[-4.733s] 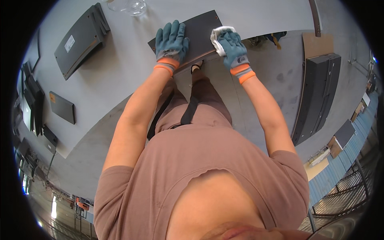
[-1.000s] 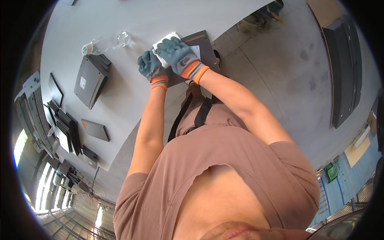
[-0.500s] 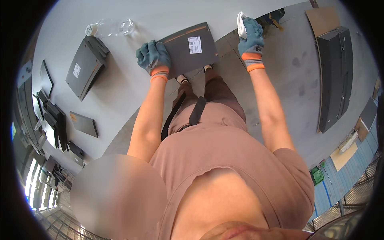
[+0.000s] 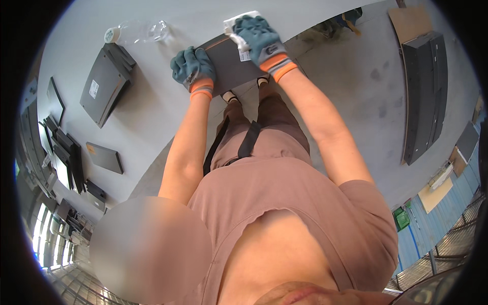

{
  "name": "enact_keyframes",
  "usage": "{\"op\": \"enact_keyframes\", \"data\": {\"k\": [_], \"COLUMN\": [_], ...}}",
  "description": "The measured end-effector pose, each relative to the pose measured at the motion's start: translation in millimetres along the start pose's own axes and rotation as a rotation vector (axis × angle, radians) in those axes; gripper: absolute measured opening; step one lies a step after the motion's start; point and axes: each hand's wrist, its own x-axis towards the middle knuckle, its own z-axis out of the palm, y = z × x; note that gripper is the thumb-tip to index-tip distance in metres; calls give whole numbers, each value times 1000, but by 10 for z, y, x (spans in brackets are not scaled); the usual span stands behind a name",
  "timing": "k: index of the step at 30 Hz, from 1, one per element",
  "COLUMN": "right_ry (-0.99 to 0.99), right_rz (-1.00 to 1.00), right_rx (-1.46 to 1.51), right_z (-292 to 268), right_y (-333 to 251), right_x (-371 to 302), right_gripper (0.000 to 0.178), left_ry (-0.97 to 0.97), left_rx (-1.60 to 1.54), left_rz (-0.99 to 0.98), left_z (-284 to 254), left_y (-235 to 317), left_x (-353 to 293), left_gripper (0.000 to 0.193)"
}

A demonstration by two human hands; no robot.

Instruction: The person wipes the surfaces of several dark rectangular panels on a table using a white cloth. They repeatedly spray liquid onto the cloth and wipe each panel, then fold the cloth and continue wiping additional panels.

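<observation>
A dark grey flat panel with a white label lies on the pale table in front of me, its near edge reaching past the table edge. My left hand, in a grey-green glove with an orange cuff, grips the panel's left edge, fingers curled. Over the panel's far right part is my right hand, gloved the same way. It is closed on a white cloth pressed against the panel and partly covering the label.
A clear plastic bottle lies beyond a stack of grey panels at left. Farther left are a single panel and several dark pieces. Long dark panels stand on the right.
My right hand has swung left with the white cloth, from beyond the panel's right side onto the panel. My left hand keeps its grip on the left edge.
</observation>
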Motion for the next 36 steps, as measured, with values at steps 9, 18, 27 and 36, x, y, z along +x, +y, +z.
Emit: {"op": "enact_keyframes", "data": {"k": [9, 18, 27, 36], "right_ry": [102, 158, 132, -128], "right_rz": [61, -20, 3, 839], "right_rx": [9, -111, -76, 652], "right_z": [-177, -127, -37, -530], "right_y": [-110, 95, -37, -453], "right_x": [-1161, -233, -1752, -2343], "right_gripper": [30, 35, 41, 35], "left_ry": [-17, -15, -31, 72], "left_rx": [10, 57, 53, 88], "left_rz": [-26, 9, -47, 14], "left_z": [11, 38, 46, 109], "left_y": [-14, -15, -43, -47], "left_x": [0, 23, 9, -30], "left_gripper": [19, 22, 21, 17]}}
